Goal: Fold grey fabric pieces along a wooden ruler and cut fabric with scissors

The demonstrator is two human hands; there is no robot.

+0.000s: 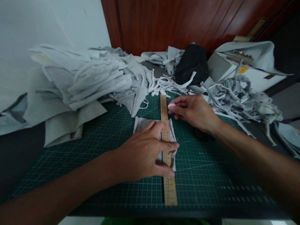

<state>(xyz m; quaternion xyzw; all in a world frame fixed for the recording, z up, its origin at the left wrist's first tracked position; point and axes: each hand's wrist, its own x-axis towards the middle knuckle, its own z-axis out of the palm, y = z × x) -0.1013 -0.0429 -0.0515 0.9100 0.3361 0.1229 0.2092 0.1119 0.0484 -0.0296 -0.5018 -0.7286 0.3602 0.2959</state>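
Observation:
My left hand (142,151) lies with its fingers spread across a wooden ruler (170,190), pressing it down on a small piece of grey fabric (140,123). The ruler runs lengthwise over the right part of the fabric and extends past it at both ends. Between the thumb and fingers of my right hand (193,111) is a pink disc of tailor's chalk (172,106). That hand hovers just right of the ruler's far half, above the fabric's far right corner. Part of the fabric is hidden under my left hand.
A green cutting mat (199,175) with a grid covers the table. Folded grey fabric (93,72) is piled at the left. Fabric strips (243,97) lie tangled at the right, before a white box (253,78). A black cloth item (192,64) stands at the back; a dark object sits under my right wrist.

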